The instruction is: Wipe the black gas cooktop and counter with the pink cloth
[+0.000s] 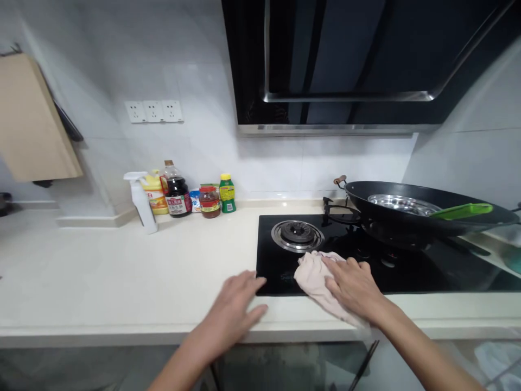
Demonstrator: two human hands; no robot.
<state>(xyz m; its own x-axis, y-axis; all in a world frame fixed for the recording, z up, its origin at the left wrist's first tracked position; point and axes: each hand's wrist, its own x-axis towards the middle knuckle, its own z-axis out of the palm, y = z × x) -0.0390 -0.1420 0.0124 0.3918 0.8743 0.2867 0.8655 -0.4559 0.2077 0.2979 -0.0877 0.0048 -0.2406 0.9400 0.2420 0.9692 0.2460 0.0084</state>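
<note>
My right hand (352, 285) presses a pale pink cloth (315, 277) against the black glass gas stove (280, 282), its fingers bent over the fabric. Part of the cloth trails over the counter's front strip. At the stove's front left corner, my left hand (236, 301) hovers or rests with thumb and fingers apart, holding nothing; it is slightly blurred. Behind the cloth lies the left burner (298, 233), with no pot support over it. A black pot support (342, 214) sits further back, beside a large wok.
The wok (468, 195) covers the stove's right side, holding a steel strainer-like dish (401, 205) and a green-handled utensil (464, 210). Along the wall stand a spray bottle (142, 206), a dark sauce bottle (177, 198), a jar (209, 203) and a green bottle (227, 194). A range hood (334, 65) overhangs.
</note>
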